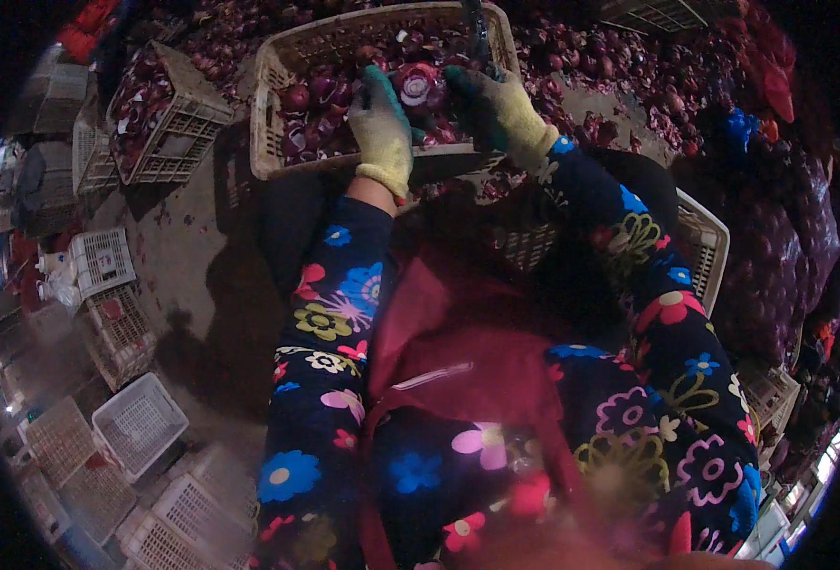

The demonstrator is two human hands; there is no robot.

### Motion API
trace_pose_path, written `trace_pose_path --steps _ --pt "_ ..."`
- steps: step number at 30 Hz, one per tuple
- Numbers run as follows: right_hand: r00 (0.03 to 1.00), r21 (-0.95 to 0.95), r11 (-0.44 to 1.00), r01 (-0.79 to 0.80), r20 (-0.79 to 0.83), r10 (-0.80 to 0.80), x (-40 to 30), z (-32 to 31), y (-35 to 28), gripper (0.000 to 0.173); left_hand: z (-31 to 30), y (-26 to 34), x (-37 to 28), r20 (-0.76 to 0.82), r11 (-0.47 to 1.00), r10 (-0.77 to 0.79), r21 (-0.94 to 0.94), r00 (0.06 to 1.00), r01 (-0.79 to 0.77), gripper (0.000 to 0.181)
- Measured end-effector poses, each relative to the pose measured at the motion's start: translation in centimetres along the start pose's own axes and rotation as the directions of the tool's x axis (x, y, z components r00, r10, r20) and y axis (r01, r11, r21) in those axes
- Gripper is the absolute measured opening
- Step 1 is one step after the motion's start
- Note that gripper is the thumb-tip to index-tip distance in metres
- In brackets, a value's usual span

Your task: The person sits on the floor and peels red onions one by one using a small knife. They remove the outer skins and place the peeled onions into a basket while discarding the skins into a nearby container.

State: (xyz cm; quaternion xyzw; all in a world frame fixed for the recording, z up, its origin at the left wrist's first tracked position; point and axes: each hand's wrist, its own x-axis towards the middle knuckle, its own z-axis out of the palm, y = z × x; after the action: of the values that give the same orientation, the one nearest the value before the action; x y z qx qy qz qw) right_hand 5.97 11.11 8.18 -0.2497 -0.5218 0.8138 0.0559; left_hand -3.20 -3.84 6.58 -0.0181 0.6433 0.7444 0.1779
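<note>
A plastic crate (pixel 268 114) of red onions and loose skins stands before me. Over it is my left hand (pixel 383 117), in a yellow knitted glove with a dark green coating, its fingertips beside a red onion (pixel 415 87) whose cut face shows pale rings. Across from it, my right hand (pixel 498 107), gloved alike, reaches over the crate's right side. Shadow covers its fingers, and a dark, shiny thing (pixel 478 32) rises near them; I cannot tell what it is or whether the hand holds it. Whether the left hand touches the onion is also unclear.
A tilted crate (pixel 185 114) with onion skins stands at the left. Onions and skins (pixel 605 64) cover floor at the upper right. Filled mesh sacks (pixel 762 242) stand at the right, near another crate (pixel 712 242). A white crate (pixel 140 426) and stacked crates (pixel 192 520) are at the lower left.
</note>
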Motion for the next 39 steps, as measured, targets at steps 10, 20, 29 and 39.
trace_pose_path --steps 10,20,29,39 --pt "0.902 -0.214 0.913 0.347 0.344 -0.262 2.7 -2.8 1.2 0.038 0.6 -0.8 0.3 0.371 1.0 -0.002 -0.027 0.929 0.014 0.056" --pt "0.726 -0.835 0.216 0.507 0.278 -0.629 0.7 -1.7 -0.3 0.044 -1.4 1.2 0.8 0.518 0.801 -0.29 -0.329 0.805 0.501 0.065" --pt "0.744 -0.811 0.083 0.579 0.484 -0.46 -1.4 0.7 -0.6 0.048 -1.3 -2.2 1.3 0.371 0.871 -0.05 -0.438 0.927 0.222 0.05" --pt "0.718 -0.818 -0.016 0.574 0.513 -0.47 -0.4 -1.8 -0.1 0.049 -0.8 2.6 -1.7 0.483 0.721 -0.403 -0.355 0.777 0.595 0.054"
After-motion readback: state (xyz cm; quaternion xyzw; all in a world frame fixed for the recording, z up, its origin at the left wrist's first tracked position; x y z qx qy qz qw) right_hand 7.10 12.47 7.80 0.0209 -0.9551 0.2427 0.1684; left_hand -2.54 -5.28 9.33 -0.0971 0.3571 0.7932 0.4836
